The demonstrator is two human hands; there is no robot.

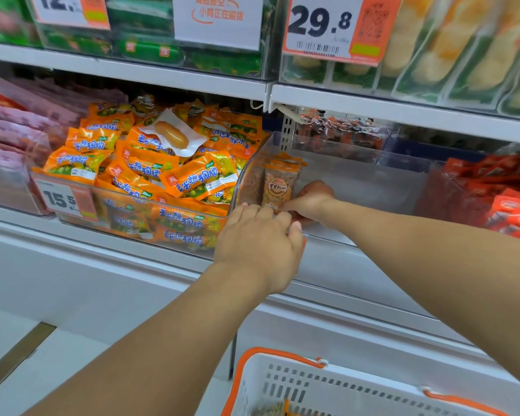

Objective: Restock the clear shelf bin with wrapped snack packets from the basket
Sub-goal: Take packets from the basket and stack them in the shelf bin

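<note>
Your right hand pinches the upright snack packets inside the clear bin; your left hand, fingers curled, grips its front rim.

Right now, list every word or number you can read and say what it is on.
"29.8": price tag, upper shelf.
"15.5": price tag, bin of orange packets.
"12.": cut-off tag, top left.
White sign: orange Chinese text, blurred.
Packet by right hand: round label, unreadable.
</note>
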